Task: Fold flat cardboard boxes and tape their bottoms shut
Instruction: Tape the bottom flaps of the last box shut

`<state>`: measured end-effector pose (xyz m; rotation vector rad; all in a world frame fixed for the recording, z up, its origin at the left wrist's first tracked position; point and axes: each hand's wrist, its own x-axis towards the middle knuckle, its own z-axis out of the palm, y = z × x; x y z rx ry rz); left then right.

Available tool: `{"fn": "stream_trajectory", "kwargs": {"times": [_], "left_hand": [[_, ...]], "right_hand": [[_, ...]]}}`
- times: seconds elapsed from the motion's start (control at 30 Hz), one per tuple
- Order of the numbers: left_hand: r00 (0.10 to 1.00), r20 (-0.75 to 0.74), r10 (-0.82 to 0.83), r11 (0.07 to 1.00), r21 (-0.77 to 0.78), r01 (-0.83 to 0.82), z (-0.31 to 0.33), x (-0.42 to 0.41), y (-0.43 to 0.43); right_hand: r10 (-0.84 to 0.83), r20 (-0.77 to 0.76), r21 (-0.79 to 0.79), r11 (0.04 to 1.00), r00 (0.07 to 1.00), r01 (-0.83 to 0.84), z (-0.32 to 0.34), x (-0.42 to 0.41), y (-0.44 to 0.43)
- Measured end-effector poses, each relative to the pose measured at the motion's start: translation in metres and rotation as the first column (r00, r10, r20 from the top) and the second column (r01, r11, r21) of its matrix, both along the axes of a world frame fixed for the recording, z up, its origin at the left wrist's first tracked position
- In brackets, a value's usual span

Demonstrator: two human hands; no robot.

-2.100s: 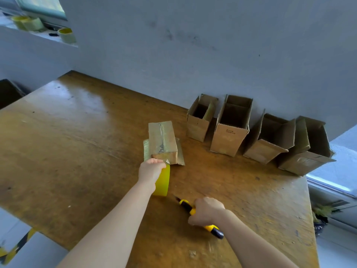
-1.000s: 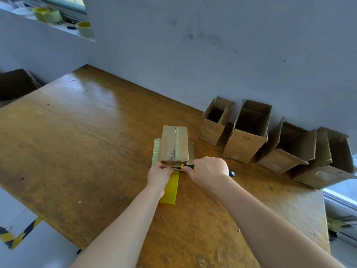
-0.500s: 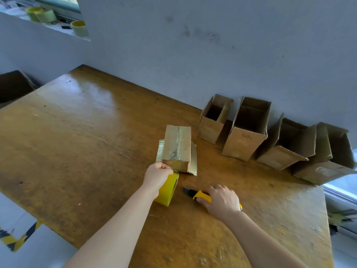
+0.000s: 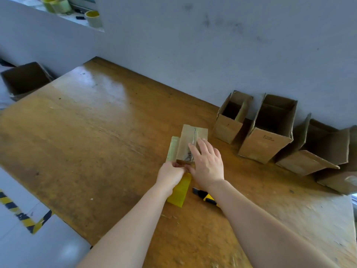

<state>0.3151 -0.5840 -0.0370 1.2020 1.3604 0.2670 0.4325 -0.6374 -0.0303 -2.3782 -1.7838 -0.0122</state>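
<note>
A small cardboard box point(image 4: 190, 139) stands bottom-up in the middle of the wooden table point(image 4: 92, 132), tape running along its seam. My right hand point(image 4: 207, 164) lies flat on the box's taped bottom, fingers straight. My left hand point(image 4: 171, 174) is at the box's near edge and grips the yellow tape roll point(image 4: 179, 191), which stands on the table under it. The yellow and black utility knife point(image 4: 205, 196) lies on the table beside my right forearm.
Several folded, open boxes point(image 4: 267, 132) stand in a row along the grey wall at the right. A dark open box point(image 4: 25, 79) sits off the table's far left corner. Tape rolls point(image 4: 93, 18) rest on the window ledge. Hazard-striped floor tape point(image 4: 25, 215) shows lower left.
My right hand cut the tape at the box with the knife, laid the knife on the table, then moved up onto the box's taped bottom. My left hand stayed on the tape roll.
</note>
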Motion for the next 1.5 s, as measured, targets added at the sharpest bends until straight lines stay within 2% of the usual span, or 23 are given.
{"fn": "stream_trajectory", "kwargs": {"times": [0.23,0.33,0.43,0.5,0.6,0.67,0.87,1.0,1.07,1.13,1.2,1.27,1.33,1.37,1.43,1.5], "left_hand": [[0.999,-0.039,-0.02,1.0,0.006,0.02,0.0,0.007,0.005],[0.982,-0.114,-0.152,0.986,0.044,0.158,0.0,0.002,-0.002],[0.933,-0.225,-0.28,0.933,0.166,0.32,0.002,-0.006,-0.005],[0.872,-0.346,-0.346,0.841,0.297,0.452,0.006,-0.011,-0.008],[0.783,-0.547,-0.296,0.6,0.531,0.598,0.007,-0.02,-0.022],[0.75,-0.602,-0.274,0.447,0.611,0.653,-0.001,-0.029,-0.035],[0.622,-0.651,-0.435,0.221,0.592,0.775,-0.03,-0.044,-0.061],[0.531,-0.732,-0.427,-0.034,0.6,0.799,-0.035,-0.049,-0.062],[0.528,-0.732,-0.43,-0.082,0.615,0.784,-0.036,-0.05,-0.062],[0.512,-0.733,-0.449,-0.087,0.606,0.791,-0.034,-0.048,-0.061],[0.552,-0.686,-0.473,-0.035,0.641,0.766,-0.029,-0.046,-0.059],[0.7,-0.553,-0.452,0.105,0.746,0.657,-0.019,-0.044,-0.052],[0.877,-0.371,-0.305,0.309,0.833,0.46,-0.008,-0.041,-0.041],[0.93,-0.301,-0.209,0.403,0.841,0.362,-0.003,-0.039,-0.033],[0.953,-0.285,-0.1,0.523,0.8,0.294,0.002,-0.03,-0.014],[0.903,-0.391,-0.177,0.569,0.708,0.418,0.003,-0.018,0.003]], "right_hand": [[0.023,0.093,-0.009,1.0,0.995,-0.022,-0.006,0.004,0.008],[0.023,0.109,-0.027,0.999,0.994,-0.02,-0.005,0.003,0.011],[0.017,0.052,-0.033,0.999,0.998,-0.016,-0.004,0.002,0.012],[0.02,0.022,-0.046,0.999,1.0,-0.019,-0.004,0.003,0.011],[0.011,-0.019,-0.054,0.998,1.0,-0.012,-0.004,0.004,0.01],[0.009,-0.047,-0.065,0.998,0.999,-0.012,-0.004,0.005,0.009],[0.005,-0.06,-0.065,0.998,0.998,-0.009,-0.004,0.006,0.006],[0.01,-0.057,-0.058,0.998,0.998,-0.014,-0.004,0.005,0.006],[0.009,-0.056,-0.057,0.998,0.998,-0.012,-0.003,0.005,0.006],[0.008,-0.065,-0.059,0.998,0.998,-0.012,-0.003,0.005,0.006],[0.012,-0.078,-0.059,0.998,0.997,-0.016,-0.003,0.006,0.006],[0.02,-0.091,-0.065,0.998,0.996,-0.026,-0.003,0.008,0.005],[0.033,-0.106,-0.064,0.997,0.994,-0.04,-0.002,0.011,0.004],[0.04,-0.114,-0.059,0.997,0.993,-0.047,-0.001,0.013,0.002],[0.058,-0.133,-0.035,0.997,0.989,-0.063,-0.001,0.014,-0.001],[0.079,-0.17,0.009,0.997,0.982,-0.079,-0.004,0.014,-0.004]]}}
